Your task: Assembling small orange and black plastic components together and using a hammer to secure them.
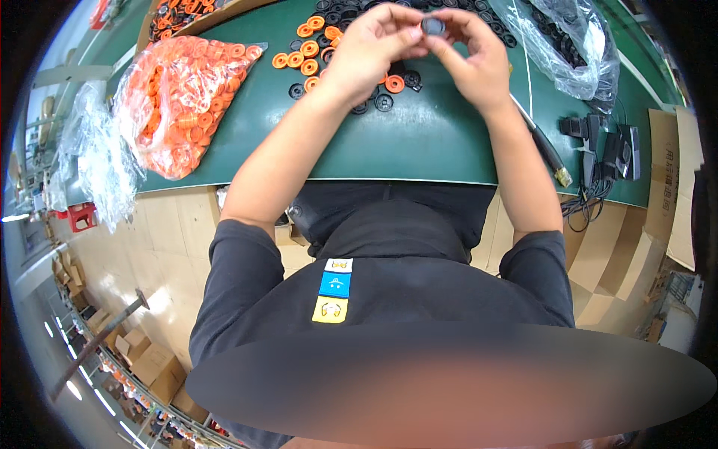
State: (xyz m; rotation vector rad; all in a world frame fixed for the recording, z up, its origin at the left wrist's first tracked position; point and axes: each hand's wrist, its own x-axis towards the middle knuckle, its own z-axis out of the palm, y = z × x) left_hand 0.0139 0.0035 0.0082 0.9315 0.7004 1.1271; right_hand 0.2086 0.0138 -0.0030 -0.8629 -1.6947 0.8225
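Over the far part of the green table, my left hand [374, 49] and my right hand [476, 60] meet at a small dark round cap [432, 27]. The fingertips of both hands are closed on its edges. Orange round plastic caps [309, 49] lie loose just left of my left hand, some overlapping. A pile of black round caps [344, 10] spreads behind the hands. Several more black caps [384, 102] rest on the table below and between my wrists. My fingers hide part of the held cap.
A clear bag of orange caps [196, 97] sits on the green table [419, 150] at left, beside crumpled plastic film [97, 157]. At right are a bag with black parts [572, 45], a cable-ended tool [550, 150], a black device with coiled cord [594, 157] and cardboard boxes [662, 172].
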